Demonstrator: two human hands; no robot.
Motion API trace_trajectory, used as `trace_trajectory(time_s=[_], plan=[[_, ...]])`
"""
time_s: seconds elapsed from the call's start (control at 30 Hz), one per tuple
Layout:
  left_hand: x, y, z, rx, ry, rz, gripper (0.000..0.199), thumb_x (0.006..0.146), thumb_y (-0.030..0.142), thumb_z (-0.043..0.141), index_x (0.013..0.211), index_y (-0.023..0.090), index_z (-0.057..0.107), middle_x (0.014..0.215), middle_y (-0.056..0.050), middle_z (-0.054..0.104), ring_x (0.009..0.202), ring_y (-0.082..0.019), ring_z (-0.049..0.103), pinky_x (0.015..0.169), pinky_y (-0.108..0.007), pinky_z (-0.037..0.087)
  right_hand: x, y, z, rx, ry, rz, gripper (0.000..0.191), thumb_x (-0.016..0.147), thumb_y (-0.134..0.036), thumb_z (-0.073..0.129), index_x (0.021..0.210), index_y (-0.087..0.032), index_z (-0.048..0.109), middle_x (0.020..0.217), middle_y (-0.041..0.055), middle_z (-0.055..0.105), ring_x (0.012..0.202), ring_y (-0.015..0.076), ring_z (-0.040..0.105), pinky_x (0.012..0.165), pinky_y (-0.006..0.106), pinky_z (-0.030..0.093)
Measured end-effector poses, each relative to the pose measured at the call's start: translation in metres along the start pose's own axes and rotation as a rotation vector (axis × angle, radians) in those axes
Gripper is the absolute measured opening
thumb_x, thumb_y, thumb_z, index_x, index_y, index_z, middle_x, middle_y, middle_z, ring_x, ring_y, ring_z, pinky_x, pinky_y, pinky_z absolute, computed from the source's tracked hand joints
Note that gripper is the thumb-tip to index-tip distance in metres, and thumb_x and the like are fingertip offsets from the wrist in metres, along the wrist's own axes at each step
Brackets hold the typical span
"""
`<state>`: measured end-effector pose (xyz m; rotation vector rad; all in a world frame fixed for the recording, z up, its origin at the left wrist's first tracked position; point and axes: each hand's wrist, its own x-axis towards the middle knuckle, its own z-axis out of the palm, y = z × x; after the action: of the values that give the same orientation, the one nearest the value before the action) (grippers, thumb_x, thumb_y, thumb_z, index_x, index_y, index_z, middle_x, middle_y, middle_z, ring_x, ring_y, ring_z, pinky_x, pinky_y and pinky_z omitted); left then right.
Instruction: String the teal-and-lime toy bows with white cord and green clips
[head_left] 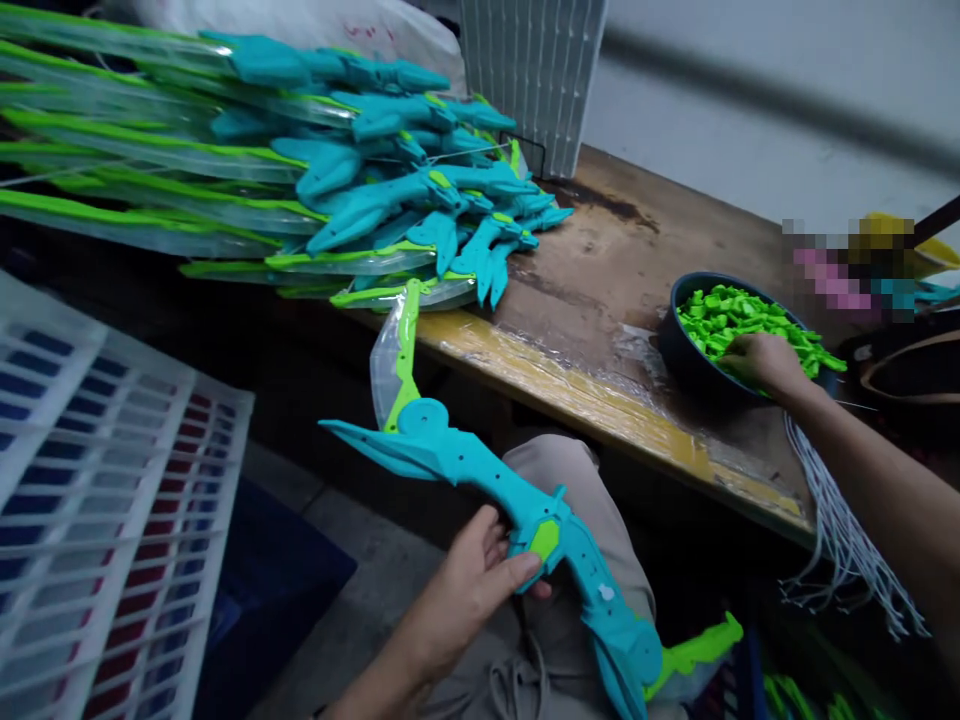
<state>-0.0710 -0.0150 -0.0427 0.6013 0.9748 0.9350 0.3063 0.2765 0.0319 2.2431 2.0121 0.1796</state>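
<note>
A turquoise toy bow with lime-green and clear limb ends lies slantwise above my lap. My left hand grips it at the middle, the thumb on the bright green inset. To the right, my right hand reaches into a dark round bowl filled with small lime-green plastic pieces. Its fingers are bent down among the pieces, and their tips are hidden, so what they pinch cannot be made out.
Many similar toy bows are stacked at the table's left. White cords hang over the edge of the wooden table. A white plastic crate stands at left, and a translucent ribbed panel at the back.
</note>
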Motion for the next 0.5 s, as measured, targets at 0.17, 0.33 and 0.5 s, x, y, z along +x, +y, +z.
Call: trace_trajectory(time_s=[0.17, 0.33, 0.5], plan=[[-0.006, -0.002, -0.008, -0.105, -0.045, 0.009, 0.062, 0.082, 0.04, 0.081, 0.134, 0.016, 0.057, 0.147, -0.022, 0.058, 0.083, -0.021, 0.067, 0.045, -0.023, 0.052, -0.014, -0.004, -0.009, 0.131, 0.027, 0.073, 0.015, 0.099, -0.031, 0.071, 0.102, -0.016, 0.071, 0.109, 0.0054, 0.071, 0.108, 0.0223, 0.067, 0.1, 0.042, 0.052], [0.0, -0.013, -0.025, -0.245, -0.187, -0.041, 0.072, 0.077, 0.038, 0.084, 0.142, 0.023, 0.057, 0.138, -0.017, 0.066, 0.084, -0.024, 0.074, 0.052, -0.022, 0.053, -0.033, -0.015, -0.02, 0.476, 0.192, 0.137, 0.01, 0.097, -0.025, 0.068, 0.097, -0.015, 0.067, 0.105, 0.0068, 0.071, 0.103, 0.0219, 0.066, 0.096, 0.041, 0.051], [0.001, -0.022, -0.032, -0.266, -0.246, 0.02, 0.073, 0.071, 0.049, 0.09, 0.134, 0.023, 0.063, 0.116, -0.012, 0.073, 0.078, -0.026, 0.073, 0.068, -0.038, 0.062, -0.086, -0.054, -0.032, 1.006, 0.098, 0.033, 0.022, 0.089, -0.035, 0.063, 0.104, -0.019, 0.059, 0.092, 0.0077, 0.072, 0.062, 0.0157, 0.059, 0.056, 0.028, 0.047]])
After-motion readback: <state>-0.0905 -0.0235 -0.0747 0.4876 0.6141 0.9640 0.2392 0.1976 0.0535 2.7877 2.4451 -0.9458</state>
